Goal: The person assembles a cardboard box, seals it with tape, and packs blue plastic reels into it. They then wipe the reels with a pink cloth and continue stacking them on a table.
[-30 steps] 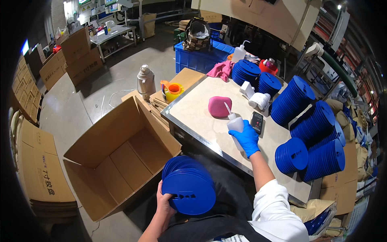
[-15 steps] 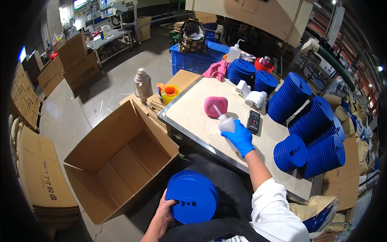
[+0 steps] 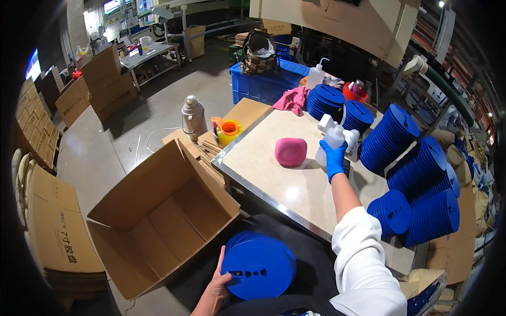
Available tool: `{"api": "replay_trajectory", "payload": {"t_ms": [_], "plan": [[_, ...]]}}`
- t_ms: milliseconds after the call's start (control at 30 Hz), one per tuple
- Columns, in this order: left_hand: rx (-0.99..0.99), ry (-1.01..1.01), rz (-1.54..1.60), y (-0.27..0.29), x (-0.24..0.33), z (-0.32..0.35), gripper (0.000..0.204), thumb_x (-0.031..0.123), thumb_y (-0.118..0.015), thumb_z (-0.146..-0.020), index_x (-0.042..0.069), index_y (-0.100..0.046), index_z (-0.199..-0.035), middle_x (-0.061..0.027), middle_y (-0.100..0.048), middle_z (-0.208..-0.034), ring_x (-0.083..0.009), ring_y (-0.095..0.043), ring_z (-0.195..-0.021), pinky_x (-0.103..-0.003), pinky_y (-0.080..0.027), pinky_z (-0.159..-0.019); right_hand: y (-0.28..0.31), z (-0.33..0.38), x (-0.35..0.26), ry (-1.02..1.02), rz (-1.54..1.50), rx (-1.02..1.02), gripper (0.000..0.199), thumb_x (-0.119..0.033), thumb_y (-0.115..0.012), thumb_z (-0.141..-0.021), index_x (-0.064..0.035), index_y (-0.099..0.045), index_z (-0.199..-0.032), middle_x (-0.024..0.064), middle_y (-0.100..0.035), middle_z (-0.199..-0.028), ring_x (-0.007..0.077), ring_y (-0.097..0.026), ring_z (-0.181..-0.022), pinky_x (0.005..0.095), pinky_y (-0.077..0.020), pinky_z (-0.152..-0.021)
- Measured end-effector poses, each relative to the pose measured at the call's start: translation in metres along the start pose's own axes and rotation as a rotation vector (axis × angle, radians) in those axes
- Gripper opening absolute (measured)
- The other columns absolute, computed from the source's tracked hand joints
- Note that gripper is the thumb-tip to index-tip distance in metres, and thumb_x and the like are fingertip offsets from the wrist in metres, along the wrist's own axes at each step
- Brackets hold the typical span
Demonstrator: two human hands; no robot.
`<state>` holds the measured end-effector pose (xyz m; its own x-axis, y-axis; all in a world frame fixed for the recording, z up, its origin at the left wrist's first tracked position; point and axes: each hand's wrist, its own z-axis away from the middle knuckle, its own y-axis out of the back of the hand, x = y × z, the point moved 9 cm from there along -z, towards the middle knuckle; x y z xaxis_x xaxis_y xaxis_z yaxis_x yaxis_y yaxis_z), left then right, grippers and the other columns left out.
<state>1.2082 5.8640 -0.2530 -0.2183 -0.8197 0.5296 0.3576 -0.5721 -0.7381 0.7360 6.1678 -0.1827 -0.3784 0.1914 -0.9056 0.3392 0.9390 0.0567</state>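
My bare left hand point(image 3: 216, 287) grips the left edge of a stack of round blue plastic discs point(image 3: 266, 283) resting at my lap, its thumb on the top disc beside small cut-outs. In a blue glove, my right hand point(image 3: 334, 162) is closed around a translucent white squeeze bottle point(image 3: 334, 137), held roughly upright over the table point(image 3: 253, 158). Left of the bottle lies a pink sponge-like block point(image 3: 291, 151). Partly hidden behind the glove is a small black device point(image 3: 346, 166). White objects point(image 3: 350, 138), hard to make out, sit just beyond the bottle.
Several tall stacks of blue discs point(image 3: 389, 138) line the table's right side. An open cardboard box point(image 3: 158, 231) stands to my left. Beyond it are a metal flask point(image 3: 193, 118) and a yellow-orange container point(image 3: 229, 132). A pink cloth point(image 3: 293, 100) lies near a blue crate point(image 3: 255, 87).
My right hand has moved the squeeze bottle away from the pink block, farther out and rightward, turning it more upright. The left hand still holds the disc stack. The view has shifted slightly.
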Motion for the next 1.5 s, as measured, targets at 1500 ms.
{"api": "replay_trajectory", "payload": {"t_ms": [1500], "plan": [[0.052,-0.163,0.082,-0.008,-0.019,0.024,0.099,0.007,-0.079,-0.071,0.018,-0.024,-0.153,-0.0011,-0.056,-0.124,-0.0122,-0.059,-0.097,-0.031,-0.047,-0.096,0.08,0.245,-0.054,-0.772,-1.284,-0.306,0.027,-0.005,-0.068,-0.087,-0.0021,-0.063,-0.113,0.0059,-0.065,-0.1,0.0189,-0.063,-0.093,0.0294,-0.0509,-0.087]]}}
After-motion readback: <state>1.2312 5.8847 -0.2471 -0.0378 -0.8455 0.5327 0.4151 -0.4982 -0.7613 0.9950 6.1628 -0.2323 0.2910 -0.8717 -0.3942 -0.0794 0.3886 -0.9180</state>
